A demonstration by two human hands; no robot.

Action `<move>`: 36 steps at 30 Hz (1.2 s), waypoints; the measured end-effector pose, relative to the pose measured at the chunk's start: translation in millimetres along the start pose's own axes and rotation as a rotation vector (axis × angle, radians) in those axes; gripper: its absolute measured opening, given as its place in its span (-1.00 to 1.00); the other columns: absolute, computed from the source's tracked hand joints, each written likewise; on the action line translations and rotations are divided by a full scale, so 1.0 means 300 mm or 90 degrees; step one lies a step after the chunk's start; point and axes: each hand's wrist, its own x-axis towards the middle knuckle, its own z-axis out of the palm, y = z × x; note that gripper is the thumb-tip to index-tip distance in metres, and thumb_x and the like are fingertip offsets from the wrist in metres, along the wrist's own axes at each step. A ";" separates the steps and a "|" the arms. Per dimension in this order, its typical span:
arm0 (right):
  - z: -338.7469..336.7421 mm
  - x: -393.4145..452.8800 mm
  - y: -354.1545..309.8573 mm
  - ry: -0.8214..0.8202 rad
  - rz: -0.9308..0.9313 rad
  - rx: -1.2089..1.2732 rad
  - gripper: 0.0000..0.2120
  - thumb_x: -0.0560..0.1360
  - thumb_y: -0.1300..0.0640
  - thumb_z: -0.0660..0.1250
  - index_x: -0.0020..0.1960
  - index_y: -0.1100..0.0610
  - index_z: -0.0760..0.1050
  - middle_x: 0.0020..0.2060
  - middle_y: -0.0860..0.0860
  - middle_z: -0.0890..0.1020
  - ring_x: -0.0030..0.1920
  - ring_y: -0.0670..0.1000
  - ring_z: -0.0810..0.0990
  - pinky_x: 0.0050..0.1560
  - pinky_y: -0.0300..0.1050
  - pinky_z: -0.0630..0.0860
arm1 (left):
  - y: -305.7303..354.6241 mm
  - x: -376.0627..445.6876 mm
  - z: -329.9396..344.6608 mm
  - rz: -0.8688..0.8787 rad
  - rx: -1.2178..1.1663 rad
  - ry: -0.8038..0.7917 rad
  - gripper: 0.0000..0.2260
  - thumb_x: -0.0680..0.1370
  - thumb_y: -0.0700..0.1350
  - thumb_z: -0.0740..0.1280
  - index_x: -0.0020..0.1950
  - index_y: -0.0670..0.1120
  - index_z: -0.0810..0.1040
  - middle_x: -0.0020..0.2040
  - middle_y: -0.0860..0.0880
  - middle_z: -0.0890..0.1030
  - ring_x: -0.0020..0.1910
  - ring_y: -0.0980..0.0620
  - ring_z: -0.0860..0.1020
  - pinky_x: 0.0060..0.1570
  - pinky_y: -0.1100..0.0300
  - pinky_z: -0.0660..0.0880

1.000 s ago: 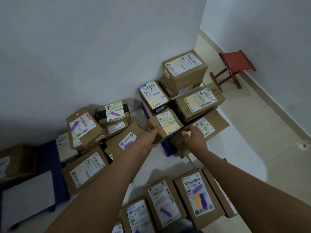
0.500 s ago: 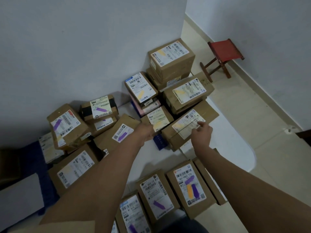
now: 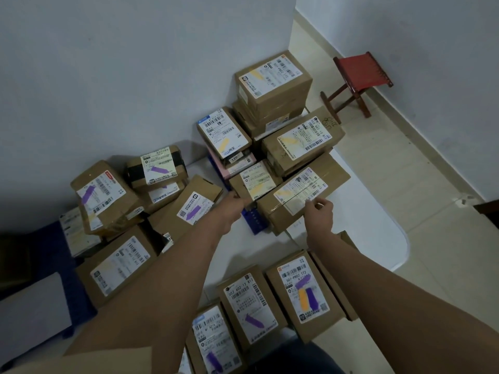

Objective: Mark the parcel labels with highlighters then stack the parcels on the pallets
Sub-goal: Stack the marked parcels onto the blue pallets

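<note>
On the blue pallet (image 3: 253,220) against the wall, a stack of brown parcels carries yellow-marked labels. My left hand (image 3: 229,210) grips the left edge of a small parcel (image 3: 258,182) with a yellow mark, which sits low in the stack. My right hand (image 3: 320,214) rests with loosely curled fingers on the label of the long parcel (image 3: 302,195) beside it, holding nothing. To the left, other parcels bear purple marks, such as the tilted parcel (image 3: 194,209). No highlighter is in view.
Three purple-marked parcels lie near my body, among them one with an orange and purple label (image 3: 306,292). A second blue pallet (image 3: 51,255) lies at the far left. A white sheet (image 3: 370,228) covers the floor to the right. A red stool (image 3: 356,76) stands by the right wall.
The small yellow-marked parcel I held in both hands now sits in the stack. My right hand left it and moved onto the long parcel's label. My view shifted slightly.
</note>
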 end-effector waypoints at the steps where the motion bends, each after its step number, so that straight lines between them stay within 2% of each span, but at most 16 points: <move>1: 0.003 -0.003 -0.002 -0.004 0.000 0.004 -0.76 0.62 0.08 0.23 0.26 0.05 0.33 0.26 0.08 0.49 0.14 0.06 0.52 -0.14 -0.19 0.46 | -0.004 -0.001 -0.006 0.006 0.006 0.005 -0.77 0.61 -0.15 0.32 0.24 0.00 0.39 0.02 0.03 0.50 0.12 -0.01 0.43 0.09 0.16 0.38; 4: 0.013 -0.012 -0.008 -0.015 0.006 0.016 -0.71 0.63 0.08 0.23 0.32 0.09 0.33 0.25 0.08 0.50 0.17 0.06 0.52 -0.12 -0.20 0.47 | -0.004 -0.025 -0.022 0.029 0.012 0.008 -0.70 0.62 -0.12 0.31 0.34 -0.01 0.38 0.04 0.01 0.50 0.14 -0.04 0.44 0.09 0.15 0.42; 7: 0.016 -0.035 -0.006 -0.003 0.011 0.022 -0.71 0.62 0.08 0.24 0.31 0.10 0.34 0.27 0.10 0.48 0.20 0.11 0.52 -0.05 -0.12 0.48 | -0.003 -0.065 -0.040 0.045 0.001 -0.001 -0.69 0.62 -0.15 0.30 0.36 -0.05 0.38 0.19 -0.06 0.49 0.18 -0.05 0.45 0.19 0.11 0.41; 8: 0.018 -0.047 -0.002 0.007 0.008 0.018 -0.71 0.62 0.08 0.24 0.31 0.10 0.35 0.28 0.10 0.46 0.20 0.12 0.52 -0.05 -0.10 0.48 | -0.003 -0.086 -0.049 0.054 -0.003 -0.002 -0.73 0.62 -0.16 0.30 0.31 -0.07 0.40 0.23 -0.11 0.51 0.20 -0.09 0.47 0.17 0.11 0.40; 10: 0.026 -0.083 0.011 0.020 -0.004 0.018 -0.71 0.61 0.09 0.25 0.31 0.10 0.36 0.28 0.10 0.44 0.20 0.12 0.51 -0.03 -0.08 0.48 | -0.018 -0.114 -0.078 0.066 -0.021 -0.001 -0.65 0.61 -0.17 0.29 0.39 -0.14 0.39 0.33 -0.22 0.49 0.29 -0.17 0.48 0.11 0.11 0.40; 11: 0.036 -0.107 0.022 0.023 -0.013 0.014 -0.71 0.61 0.10 0.25 0.31 0.10 0.37 0.28 0.10 0.43 0.17 0.10 0.50 -0.02 -0.08 0.47 | -0.032 -0.134 -0.100 0.070 -0.031 0.000 -0.63 0.62 -0.17 0.28 0.43 -0.14 0.36 0.31 -0.20 0.50 0.28 -0.14 0.49 0.10 0.12 0.42; 14: 0.078 -0.201 0.069 -0.001 -0.035 -0.022 -0.65 0.60 0.10 0.24 0.37 0.11 0.34 0.30 0.09 0.42 0.18 0.10 0.48 0.11 0.01 0.51 | -0.084 -0.216 -0.181 0.096 -0.063 0.003 -0.73 0.65 -0.18 0.24 0.36 -0.09 0.38 0.04 0.00 0.54 0.01 0.06 0.54 0.01 0.22 0.48; 16: 0.115 -0.276 0.099 -0.036 -0.044 -0.037 -0.62 0.58 0.10 0.25 0.38 0.10 0.32 0.32 0.11 0.41 0.22 0.14 0.47 0.25 0.15 0.49 | -0.135 -0.266 -0.249 0.105 -0.083 0.018 -0.72 0.66 -0.18 0.24 0.37 -0.07 0.38 0.00 0.02 0.54 0.01 0.04 0.57 0.13 0.16 0.51; 18: 0.160 -0.357 0.121 -0.055 -0.069 -0.030 -0.63 0.58 0.11 0.26 0.36 0.13 0.33 0.31 0.14 0.42 0.23 0.15 0.48 0.30 0.16 0.46 | -0.195 -0.315 -0.318 0.102 -0.107 0.042 -0.71 0.65 -0.18 0.26 0.38 -0.09 0.40 0.00 -0.02 0.55 0.11 -0.03 0.58 0.24 0.09 0.48; 21: 0.223 -0.477 0.154 -0.075 -0.102 -0.041 -0.62 0.59 0.10 0.28 0.36 0.15 0.34 0.32 0.14 0.42 0.23 0.13 0.47 0.31 0.10 0.44 | -0.296 -0.388 -0.415 0.087 -0.140 0.074 -0.73 0.64 -0.16 0.28 0.34 -0.12 0.43 0.05 -0.05 0.57 0.17 -0.05 0.58 0.26 0.08 0.50; 26: 0.308 -0.659 0.228 -0.131 -0.105 -0.063 -0.63 0.59 0.06 0.28 0.35 0.11 0.35 0.33 0.09 0.41 0.24 0.15 0.48 0.29 0.15 0.46 | -0.485 -0.519 -0.584 0.075 -0.185 0.094 -0.71 0.61 -0.20 0.32 0.33 -0.16 0.46 0.16 -0.12 0.59 0.11 -0.03 0.60 0.11 0.15 0.53; 30: 0.376 -0.793 0.267 -0.154 -0.127 -0.060 -0.64 0.58 0.04 0.27 0.34 0.09 0.37 0.28 0.06 0.46 0.17 0.13 0.53 0.14 0.04 0.54 | -0.611 -0.608 -0.704 0.064 -0.216 0.137 -0.72 0.62 -0.22 0.29 0.34 -0.14 0.45 0.20 -0.14 0.54 0.07 -0.05 0.58 0.20 0.09 0.51; 33: 0.426 -0.872 0.279 -0.170 -0.134 -0.060 -0.65 0.57 0.09 0.28 0.33 0.10 0.38 0.23 0.09 0.49 0.15 0.13 0.55 0.18 0.08 0.54 | -0.689 -0.647 -0.784 0.061 -0.216 0.147 -0.69 0.63 -0.22 0.28 0.38 -0.16 0.42 0.25 -0.14 0.51 0.08 -0.04 0.58 0.21 0.08 0.50; 36: 0.475 -0.927 0.269 -0.190 -0.142 -0.062 -0.65 0.58 0.10 0.28 0.34 0.11 0.38 0.21 0.08 0.51 0.16 0.13 0.54 0.22 0.11 0.53 | -0.745 -0.662 -0.845 0.052 -0.218 0.155 -0.72 0.64 -0.20 0.27 0.36 -0.14 0.45 0.27 -0.14 0.52 0.08 -0.05 0.59 0.10 0.12 0.52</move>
